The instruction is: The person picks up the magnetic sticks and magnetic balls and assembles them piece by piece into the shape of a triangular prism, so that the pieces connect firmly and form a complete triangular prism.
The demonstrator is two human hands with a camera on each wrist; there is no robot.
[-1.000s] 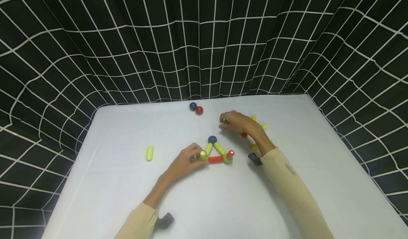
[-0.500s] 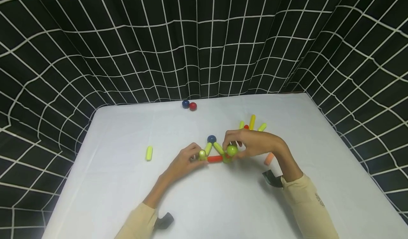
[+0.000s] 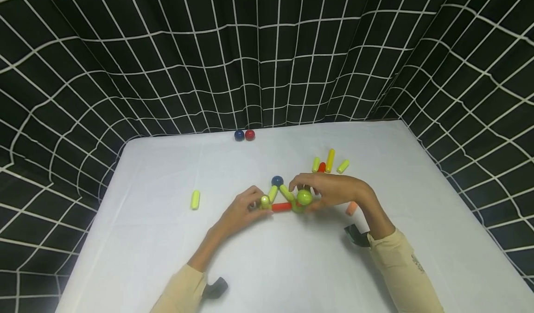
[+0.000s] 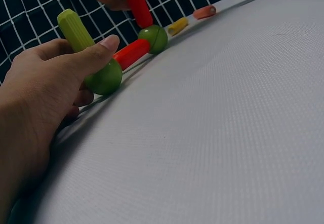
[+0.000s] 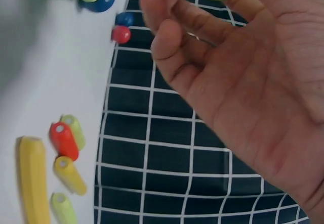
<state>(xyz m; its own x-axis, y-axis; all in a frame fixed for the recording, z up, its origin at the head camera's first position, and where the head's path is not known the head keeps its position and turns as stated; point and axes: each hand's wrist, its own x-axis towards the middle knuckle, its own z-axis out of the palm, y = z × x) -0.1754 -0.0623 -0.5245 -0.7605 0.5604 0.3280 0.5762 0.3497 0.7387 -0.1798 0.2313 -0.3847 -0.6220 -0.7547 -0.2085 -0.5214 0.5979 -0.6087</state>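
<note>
While the left hand [image 3: 242,209] grips the corner ball [image 4: 106,78] left of the bar [image 3: 281,207], the right hand [image 3: 331,188] curls round the green ball [image 3: 304,197] atop the upright peg [image 4: 139,6] right of it.

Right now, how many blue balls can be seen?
2. The nearer blue ball sits at the far corner of the triangle; the farther blue ball lies well behind it, beside the red ball. Others may be hidden.

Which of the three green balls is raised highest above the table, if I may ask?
The green ball at the right hand, atop the standing red rod; the other two green balls sit lower, joined by another red rod.
</note>
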